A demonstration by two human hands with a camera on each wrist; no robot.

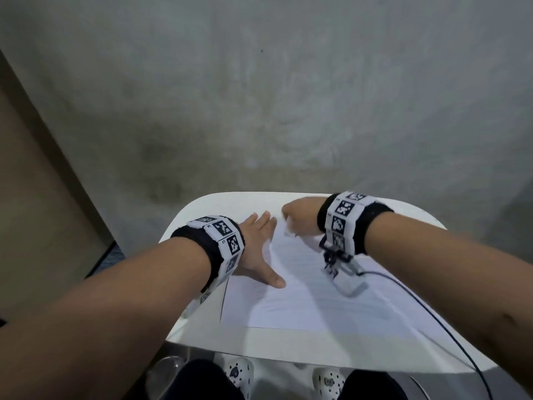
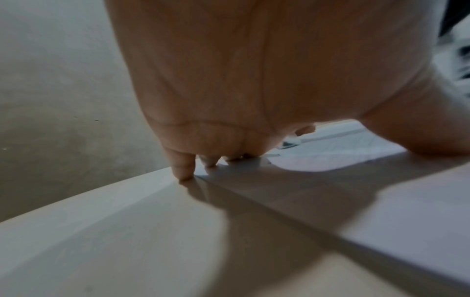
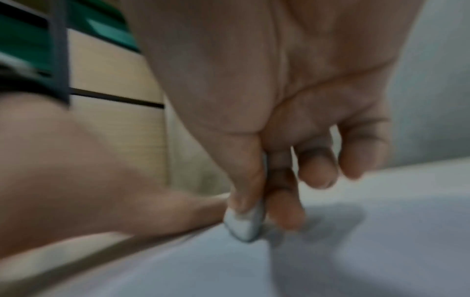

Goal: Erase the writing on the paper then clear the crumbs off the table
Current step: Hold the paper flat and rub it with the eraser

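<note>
A white lined sheet of paper [image 1: 294, 293] lies on the small white table [image 1: 202, 215]. My left hand [image 1: 259, 246] lies flat with spread fingers on the paper's far left part, thumb pointing toward me; in the left wrist view its fingertips [image 2: 183, 172] press down at the paper's edge [image 2: 318, 160]. My right hand [image 1: 297, 220] is over the paper's far edge and pinches a small white eraser [image 3: 244, 223] between thumb and fingers, its tip touching the paper [image 3: 229, 267]. The writing is too blurred to make out.
A grey concrete floor [image 1: 288, 96] lies beyond the table. A beige cabinet [image 1: 26, 197] stands at the left. A black cable [image 1: 432, 310] runs from my right wrist camera across the table's right side. My shoes [image 1: 239, 373] show below the near edge.
</note>
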